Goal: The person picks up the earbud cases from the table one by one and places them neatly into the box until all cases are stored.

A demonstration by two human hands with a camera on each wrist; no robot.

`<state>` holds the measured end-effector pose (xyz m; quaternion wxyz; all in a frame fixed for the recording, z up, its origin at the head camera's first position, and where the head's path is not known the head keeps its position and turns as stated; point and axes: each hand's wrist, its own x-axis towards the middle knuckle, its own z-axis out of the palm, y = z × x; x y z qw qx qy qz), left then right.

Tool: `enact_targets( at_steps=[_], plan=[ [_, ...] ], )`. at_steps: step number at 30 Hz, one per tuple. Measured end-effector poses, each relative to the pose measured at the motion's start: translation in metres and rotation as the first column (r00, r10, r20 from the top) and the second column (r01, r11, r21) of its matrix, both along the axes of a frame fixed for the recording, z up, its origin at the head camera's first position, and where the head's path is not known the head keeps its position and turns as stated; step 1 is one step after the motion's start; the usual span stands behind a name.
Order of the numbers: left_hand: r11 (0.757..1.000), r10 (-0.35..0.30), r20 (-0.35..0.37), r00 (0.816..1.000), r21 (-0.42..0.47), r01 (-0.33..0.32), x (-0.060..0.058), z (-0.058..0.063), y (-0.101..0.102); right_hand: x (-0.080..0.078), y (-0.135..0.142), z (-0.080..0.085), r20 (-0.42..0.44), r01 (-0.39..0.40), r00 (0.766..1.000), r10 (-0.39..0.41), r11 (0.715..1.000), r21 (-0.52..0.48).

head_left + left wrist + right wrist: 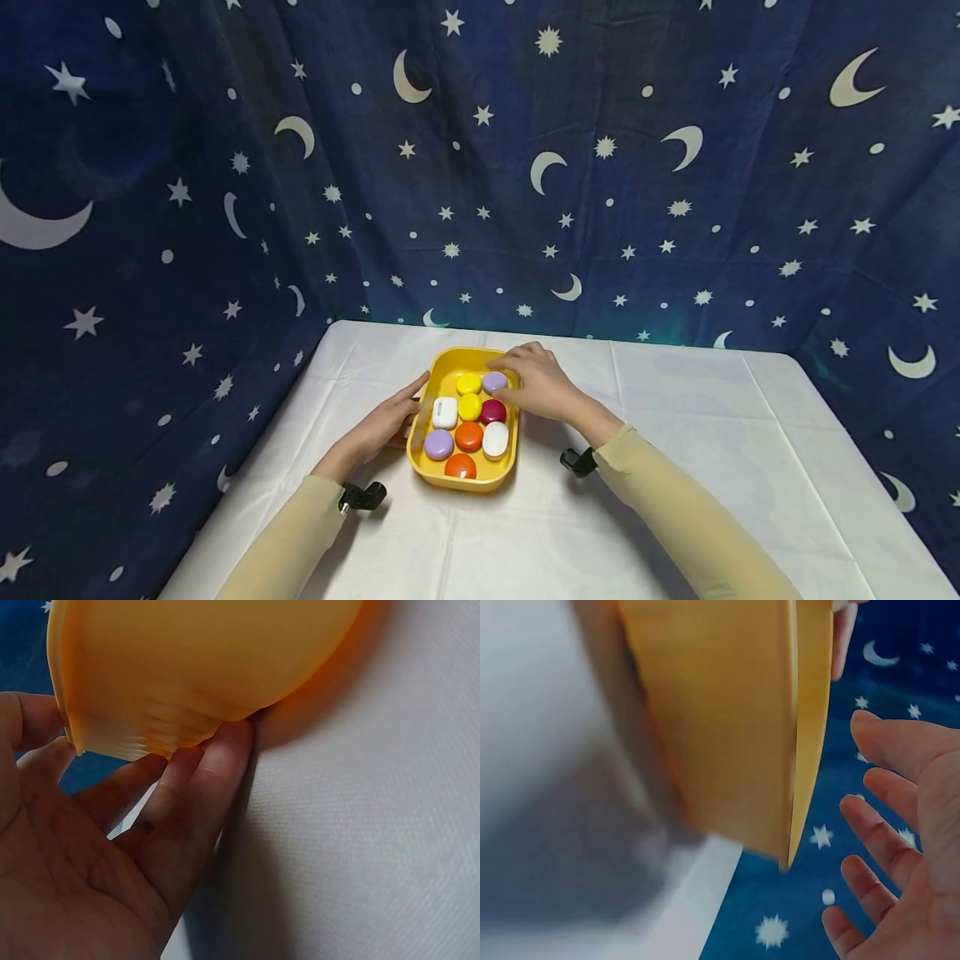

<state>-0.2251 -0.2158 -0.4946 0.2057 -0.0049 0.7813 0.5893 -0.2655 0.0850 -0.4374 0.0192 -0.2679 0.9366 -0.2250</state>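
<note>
A yellow tray (424, 477) with rounded corners sits on the table, holding several glossy pieces. Among these are yellow round pieces (469, 407), orange ones (468, 436), light purple ones (438, 445), a dark red one (492, 412), a white squarish piece (445, 412) and a white oval one (495, 440). At the tray's left side is my left hand (384, 427); its fingertips touch the outer wall near the bottom in the left wrist view. My right hand (542, 385) hovers at the right rim, by a light purple piece. In the right wrist view its relaxed fingers hold nothing.
A white cloth covers the table (675, 467). Dark blue curtains (510, 208) with moons and stars hang behind it and along its left and right sides. A small black camera (363, 497) is strapped to the left wrist, and another (578, 462) to the right.
</note>
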Motion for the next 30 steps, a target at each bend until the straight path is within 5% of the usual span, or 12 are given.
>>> enact_targets(
  at_steps=[9,14,17,19,20,21,23,25,27,30],
  plan=[
    [1.0,0.002,-0.019,1.0,0.016,-0.002,0.002,-0.001,-0.01,0.043,0.084,-0.006,-0.088,0.037,0.995,-0.05,0.99,-0.138],
    [0.995,0.061,-0.05,0.997,0.085,-0.056,0.007,0.006,-0.032,0.068,0.145,-0.018,-0.107,0.089,0.988,-0.111,0.976,-0.198],
    [0.995,0.092,-0.168,0.981,0.054,-0.085,0.01,0.014,-0.054,0.076,0.176,-0.019,-0.15,0.139,0.975,-0.167,0.974,-0.179],
    [0.984,0.059,-0.314,0.948,-0.139,-0.108,0.011,0.019,-0.068,0.077,0.195,-0.016,-0.21,0.172,0.958,-0.197,0.976,-0.131],
    [0.953,0.012,-0.386,0.922,-0.275,-0.128,0.012,0.02,-0.075,0.077,0.204,-0.015,-0.255,0.191,0.944,-0.209,0.977,-0.094],
    [0.895,-0.049,-0.443,0.895,-0.418,-0.158,0.013,0.021,-0.081,0.077,0.213,-0.014,-0.292,0.216,0.93,-0.222,0.975,-0.051],
    [0.719,-0.185,-0.497,0.848,-0.657,-0.228,0.013,0.021,-0.092,0.076,0.231,-0.014,-0.34,0.275,0.907,-0.248,0.961,0.032],
    [0.559,-0.288,-0.489,0.823,-0.784,-0.271,0.015,0.019,-0.1,0.076,0.245,-0.017,-0.346,0.333,0.896,-0.278,0.937,0.109],
    [0.477,-0.338,-0.46,0.821,-0.836,-0.272,0.017,0.016,-0.106,0.078,0.256,-0.024,-0.318,0.372,0.896,-0.311,0.915,0.154],
    [0.433,-0.347,-0.432,0.832,-0.861,-0.267,0.019,0.009,-0.111,0.079,0.265,-0.035,-0.276,0.397,0.899,-0.341,0.9,0.18]
  ],
)
